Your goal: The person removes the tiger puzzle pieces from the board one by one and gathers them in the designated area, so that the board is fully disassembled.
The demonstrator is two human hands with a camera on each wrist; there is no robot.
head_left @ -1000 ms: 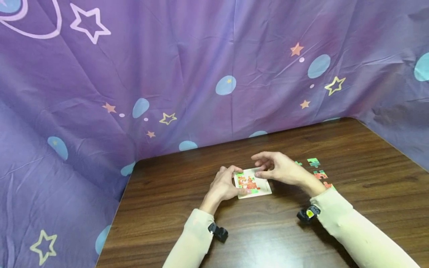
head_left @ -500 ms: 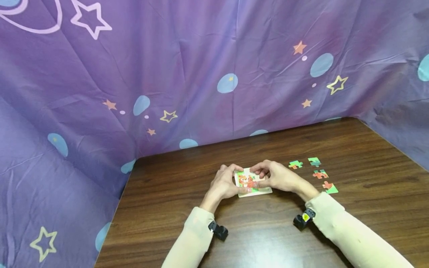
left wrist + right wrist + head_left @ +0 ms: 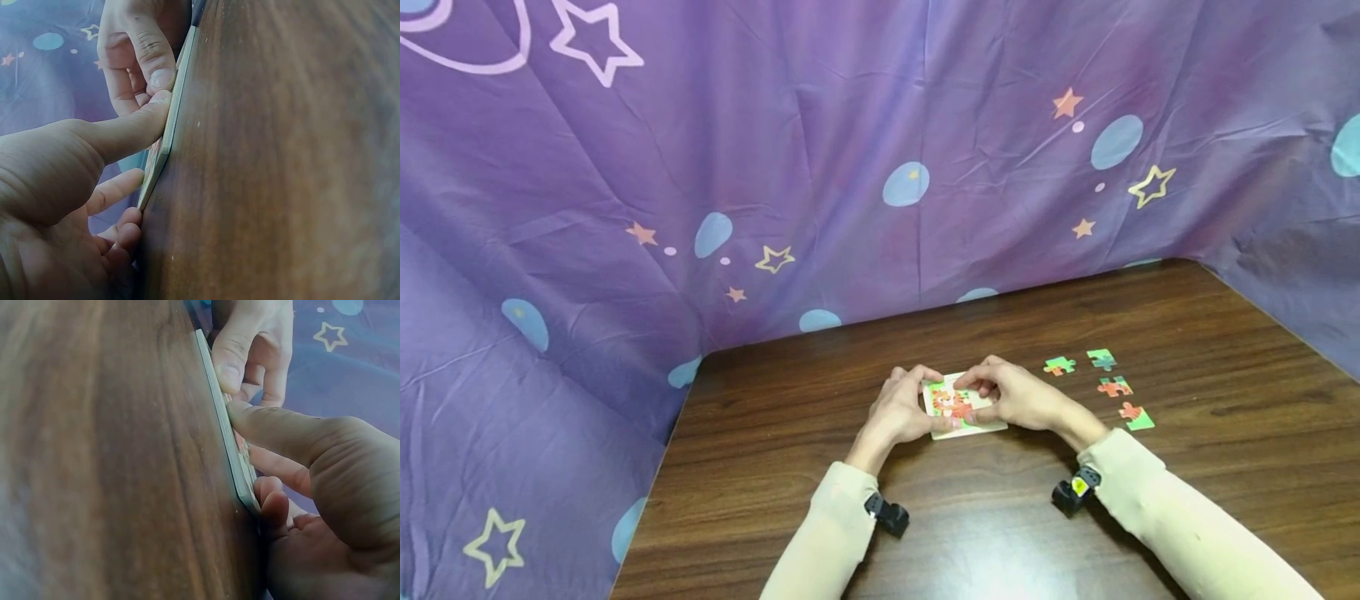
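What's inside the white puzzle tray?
Orange and green pieces show in the tray, beside some bare white. The left hand and right hand hide parts of it.

Free passage over near tabletop — puzzle pieces at right

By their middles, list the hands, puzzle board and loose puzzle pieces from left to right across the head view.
Left hand, puzzle board, right hand, green-and-orange piece, green-and-teal piece, mostly orange piece, nearest orange-and-green piece.

Booth: purple curtain, wooden table
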